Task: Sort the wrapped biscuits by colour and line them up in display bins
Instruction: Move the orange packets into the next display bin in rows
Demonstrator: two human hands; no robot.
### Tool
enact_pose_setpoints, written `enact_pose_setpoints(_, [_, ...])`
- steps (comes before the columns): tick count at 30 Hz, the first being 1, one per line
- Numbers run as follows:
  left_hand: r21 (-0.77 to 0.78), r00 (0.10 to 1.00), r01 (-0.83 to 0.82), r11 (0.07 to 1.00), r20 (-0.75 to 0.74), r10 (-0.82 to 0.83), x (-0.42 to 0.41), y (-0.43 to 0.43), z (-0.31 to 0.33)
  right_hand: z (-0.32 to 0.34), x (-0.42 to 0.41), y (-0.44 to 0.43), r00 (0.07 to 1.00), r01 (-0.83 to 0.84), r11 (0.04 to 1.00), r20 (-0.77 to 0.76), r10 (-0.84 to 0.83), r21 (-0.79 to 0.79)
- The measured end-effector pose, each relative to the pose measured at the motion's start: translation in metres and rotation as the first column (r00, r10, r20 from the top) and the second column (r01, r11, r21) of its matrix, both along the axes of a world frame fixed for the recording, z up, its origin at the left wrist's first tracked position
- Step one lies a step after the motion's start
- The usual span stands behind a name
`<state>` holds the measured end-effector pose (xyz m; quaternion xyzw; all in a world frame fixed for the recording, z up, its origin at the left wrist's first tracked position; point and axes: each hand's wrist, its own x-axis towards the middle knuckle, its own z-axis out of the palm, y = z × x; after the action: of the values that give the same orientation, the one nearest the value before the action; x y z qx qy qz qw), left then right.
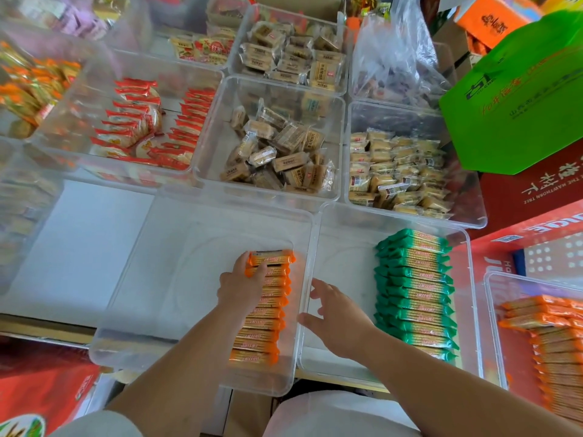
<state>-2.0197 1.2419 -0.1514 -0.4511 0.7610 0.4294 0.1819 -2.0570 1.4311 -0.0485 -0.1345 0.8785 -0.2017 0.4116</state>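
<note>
The row of orange-wrapped biscuits (265,337) stands on edge along the right-hand wall of a clear bin (189,279), running from the person's body outward under the left hand (241,287); that hand lies on top of the row, and its thumb and fingertips pinch the left end of the end packet (276,258), the one farthest from the body. The right hand (339,313) is just to the right of the left, across the wall the two bins share; it is released, fingers spread and holding nothing, hovering over the near-left part of the second bin (344,247). To the right of that hand, near but not touching it, the green-wrapped biscuits (416,294) stand in a matching row against the far wall of their bin. Farther right again, a third bin (492,310) holds a loose supply of orange packets (549,335). Beyond both hands, bins of tan-wrapped snacks (277,152) and pale yellow ones (397,171) sit side by side; beyond and to the left of the left hand are red-wrapped packs (142,127); beyond and to the right of the right hand a green carton (517,99) leans over a red box (536,193).
</note>
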Motion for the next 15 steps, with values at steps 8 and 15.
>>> enact_pose_setpoints(8, [0.150, 0.987, -0.158, 0.976, 0.060, 0.150, 0.027, 0.002, 0.004, 0.000, 0.001, 0.002, 1.000, 0.024, 0.999, 0.012, -0.024, -0.022])
enact_pose_setpoints(15, [0.302, 0.984, -0.180, 0.936, 0.044, 0.175, 0.032, -0.004, 0.013, 0.000, 0.001, 0.001, 0.999, 0.044, 0.998, 0.030, -0.042, -0.047])
